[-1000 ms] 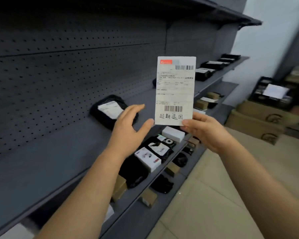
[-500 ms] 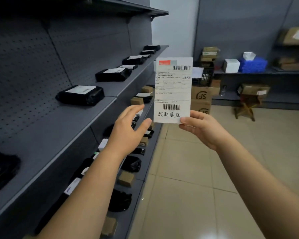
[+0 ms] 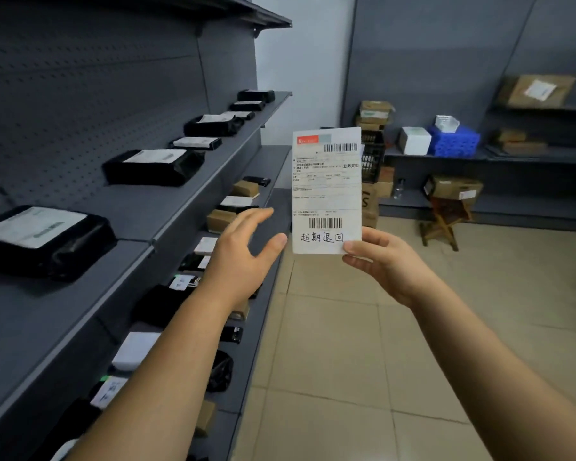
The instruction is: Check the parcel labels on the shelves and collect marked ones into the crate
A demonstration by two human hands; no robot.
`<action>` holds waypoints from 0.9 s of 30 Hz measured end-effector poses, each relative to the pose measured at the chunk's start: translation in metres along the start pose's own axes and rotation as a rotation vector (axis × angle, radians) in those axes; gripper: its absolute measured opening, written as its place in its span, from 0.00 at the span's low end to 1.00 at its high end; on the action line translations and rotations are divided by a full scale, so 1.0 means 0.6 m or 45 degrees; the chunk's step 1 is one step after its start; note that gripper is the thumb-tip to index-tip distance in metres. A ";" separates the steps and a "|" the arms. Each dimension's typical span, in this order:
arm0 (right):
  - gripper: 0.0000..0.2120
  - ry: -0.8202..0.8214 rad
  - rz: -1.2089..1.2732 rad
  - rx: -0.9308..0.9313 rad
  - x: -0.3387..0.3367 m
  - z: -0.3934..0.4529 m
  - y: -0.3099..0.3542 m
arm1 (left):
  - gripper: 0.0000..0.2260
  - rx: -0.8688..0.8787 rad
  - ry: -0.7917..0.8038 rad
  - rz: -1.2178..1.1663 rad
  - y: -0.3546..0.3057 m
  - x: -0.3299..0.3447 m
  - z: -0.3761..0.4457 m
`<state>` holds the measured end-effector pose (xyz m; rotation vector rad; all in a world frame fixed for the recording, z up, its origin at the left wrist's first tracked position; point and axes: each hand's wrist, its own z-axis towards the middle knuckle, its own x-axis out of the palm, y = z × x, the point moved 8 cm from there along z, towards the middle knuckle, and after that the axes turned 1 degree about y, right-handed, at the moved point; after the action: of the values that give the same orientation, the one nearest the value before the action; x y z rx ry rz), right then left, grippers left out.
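White label (image 3: 326, 191) upright in right hand (image 3: 384, 264), left hand (image 3: 243, 257) spread.

Slip (image 3: 326, 191) pinched in my right hand (image 3: 384, 264): handwritten 超期退回 at the bottom, under a barcode. Second barcode top right, red logo block top left, its lettering too blurred to read. Printed 业务类型 at the right edge mid-slip; the rest of the small print is illegible. Brown box (image 3: 369, 202) behind the slip shows a big "S". Shelf parcel labels too blurred to read.
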<state>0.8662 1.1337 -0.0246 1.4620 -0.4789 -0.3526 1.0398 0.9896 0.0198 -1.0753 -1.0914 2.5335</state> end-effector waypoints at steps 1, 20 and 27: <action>0.20 -0.027 -0.007 -0.003 -0.016 0.024 0.007 | 0.20 0.012 0.015 -0.020 0.008 0.013 0.036; 0.14 -0.374 -0.010 -0.018 -0.435 0.497 -0.017 | 0.21 0.138 0.284 -0.070 0.155 0.412 0.619; 0.15 -0.301 0.053 0.003 -0.547 0.732 -0.005 | 0.21 0.103 0.257 -0.055 0.215 0.492 0.819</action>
<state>0.3601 0.9230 -0.0399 1.4170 -0.6988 -0.4946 0.5054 0.7460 -0.0016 -1.2392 -0.9407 2.3529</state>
